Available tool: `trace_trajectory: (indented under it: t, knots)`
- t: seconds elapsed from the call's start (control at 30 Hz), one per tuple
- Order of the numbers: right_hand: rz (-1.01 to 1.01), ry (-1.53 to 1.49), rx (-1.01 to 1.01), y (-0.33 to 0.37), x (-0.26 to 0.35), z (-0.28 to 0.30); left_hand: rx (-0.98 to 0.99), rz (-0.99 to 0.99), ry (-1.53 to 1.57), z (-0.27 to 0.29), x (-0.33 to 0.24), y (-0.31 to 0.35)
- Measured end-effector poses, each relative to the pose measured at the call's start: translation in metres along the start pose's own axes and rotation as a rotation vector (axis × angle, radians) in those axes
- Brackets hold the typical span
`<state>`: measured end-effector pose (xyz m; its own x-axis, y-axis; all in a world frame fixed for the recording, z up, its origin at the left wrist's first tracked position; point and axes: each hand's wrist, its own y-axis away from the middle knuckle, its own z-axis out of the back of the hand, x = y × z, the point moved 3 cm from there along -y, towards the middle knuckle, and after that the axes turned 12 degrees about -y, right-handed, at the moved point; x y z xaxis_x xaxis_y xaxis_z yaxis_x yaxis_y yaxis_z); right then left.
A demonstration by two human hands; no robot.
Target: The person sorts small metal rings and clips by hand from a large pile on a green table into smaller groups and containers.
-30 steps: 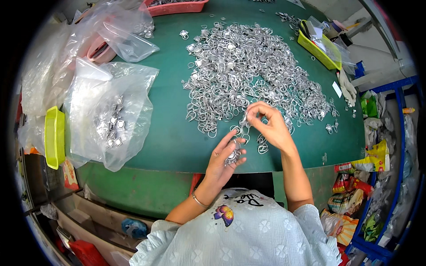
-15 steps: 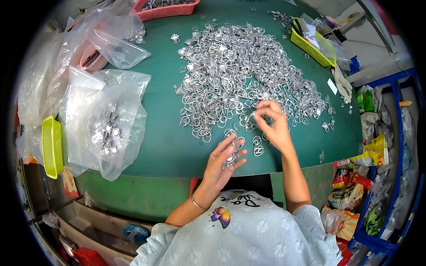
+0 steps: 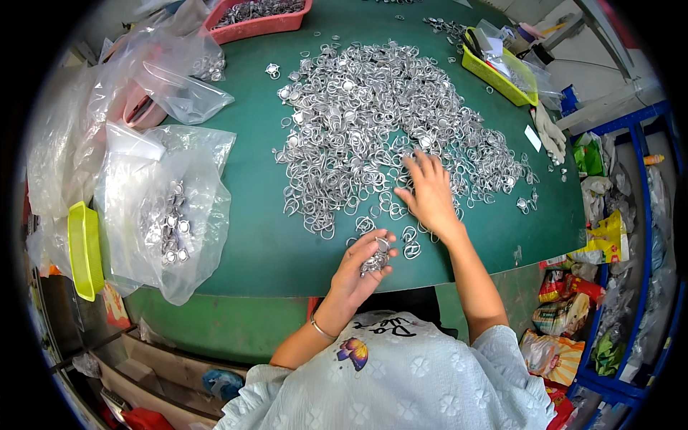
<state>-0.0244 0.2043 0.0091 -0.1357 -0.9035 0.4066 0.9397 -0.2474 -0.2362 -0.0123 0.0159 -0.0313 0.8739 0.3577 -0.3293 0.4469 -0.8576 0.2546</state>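
Observation:
A broad heap of silvery metal rings [image 3: 337,143], some with small round discs attached, is spread over the green table [image 3: 272,265]. My left hand [image 3: 351,276], near the table's front edge, is curled around a small clump of metal rings [image 3: 375,259]. Over the near side of the heap my right hand [image 3: 433,201] reaches with its fingers apart, the fingertips at the rings. I see nothing held in it. A few linked rings [image 3: 411,244] lie between my two hands, apart from the heap.
At left lies a clear plastic bag [image 3: 208,236] with metal pieces in it, beside a yellow-green basket [image 3: 84,251]. A red tray [image 3: 258,21] of metal parts stands at the back. Far right are another yellow-green basket [image 3: 498,77], a glove [image 3: 550,135] and a blue shelf rack [image 3: 631,308].
My right hand has gone from a pinch to spread fingers and moved onto the heap. The left hand keeps its clump, its fingers closed further around it. The view has shifted slightly.

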Motion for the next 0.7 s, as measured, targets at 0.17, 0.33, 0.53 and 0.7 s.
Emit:
trace_trajectory:
  t: [0.17,0.33,0.53,0.7]
  knots:
    - [0.034,-0.157,0.036,0.027,0.013,0.016,-0.047,-0.052,0.046,-0.002,-0.005,0.002]
    - [-0.095,-0.643,-0.194,0.030,-0.009,0.029,-0.021,-0.037,0.055,0.004,-0.004,0.002]
    - [-0.034,-0.515,-0.241,0.031,-0.013,0.048,-0.054,-0.061,0.040,0.005,-0.003,0.002]
    - [-0.061,-0.486,-0.297,0.034,-0.018,0.045,-0.069,-0.067,0.041,0.005,0.000,0.001]
